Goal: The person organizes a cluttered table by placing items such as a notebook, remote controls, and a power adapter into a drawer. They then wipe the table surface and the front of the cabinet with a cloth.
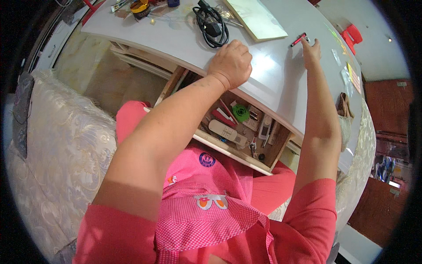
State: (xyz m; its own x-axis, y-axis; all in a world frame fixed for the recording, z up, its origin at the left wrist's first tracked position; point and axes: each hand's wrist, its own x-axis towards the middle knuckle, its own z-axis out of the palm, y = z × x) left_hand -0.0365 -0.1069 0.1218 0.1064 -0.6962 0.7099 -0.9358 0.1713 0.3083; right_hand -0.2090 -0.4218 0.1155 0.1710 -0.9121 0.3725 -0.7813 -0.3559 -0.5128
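Note:
My left hand (pixel 230 64) rests at the front edge of the white table (pixel 158 36), its fingers curled with the palm down. What is under those fingers is hidden. Just beyond the knuckles lies a coiled black power cord (pixel 226 33). Farther right, my right hand (pixel 311 54) reaches over the tabletop, thumb and forefinger apart. Its forefinger is at or very near a red pen-like stick (pixel 298 39). Below my left wrist, a pulled-out wooden drawer (pixel 280 145) holds an off-white remote control (pixel 227 132), a green plastic item (pixel 240 113) and a small grey-white device (pixel 264 127).
A pale flat board (pixel 260 21) lies at the back of the table. Toward the far left is a black-and-yellow jar (pixel 140 10). A cloth item (pixel 345 109) sits by the right edge. The drawer's front panel (pixel 230 151) stands over my lap. A patterned sofa cover (pixel 66 142) is at left.

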